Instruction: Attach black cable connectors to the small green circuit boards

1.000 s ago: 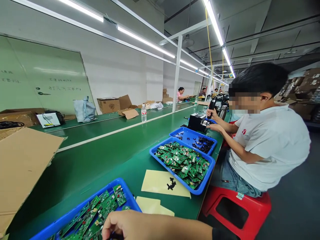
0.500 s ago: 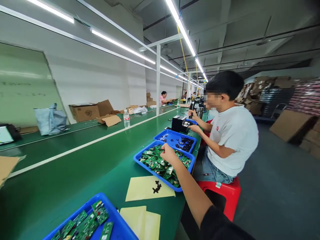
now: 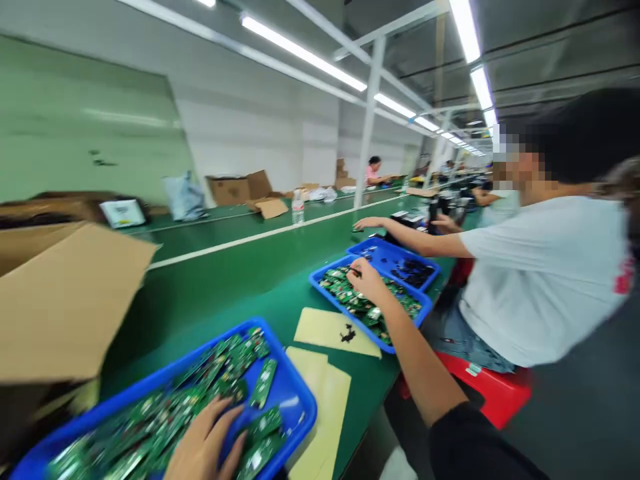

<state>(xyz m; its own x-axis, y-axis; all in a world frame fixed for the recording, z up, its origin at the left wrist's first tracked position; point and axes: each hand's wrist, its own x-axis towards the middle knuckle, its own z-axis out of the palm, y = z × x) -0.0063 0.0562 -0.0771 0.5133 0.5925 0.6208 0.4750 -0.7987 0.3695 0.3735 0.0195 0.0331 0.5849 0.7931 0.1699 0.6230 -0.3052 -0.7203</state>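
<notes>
My right hand is closed in a pinch above the farther blue tray, which is heaped with green circuit boards. A small dark piece shows at its fingertips, too small to name. My left hand reaches in from the bottom edge over the nearer blue tray, fingers spread among more circuit boards. Whether its fingertips touch a board is hard to tell. Between the trays, small black parts lie on a yellow sheet.
More yellow sheets lie beside the near tray. A cardboard box stands at left. Beyond the far tray is another blue tray of black parts. A co-worker on a red stool reaches across the table.
The view has swung left and down, bringing the near tray and my left hand into sight. My right hand stays above the far tray. The co-worker's arm has stretched out over the table.
</notes>
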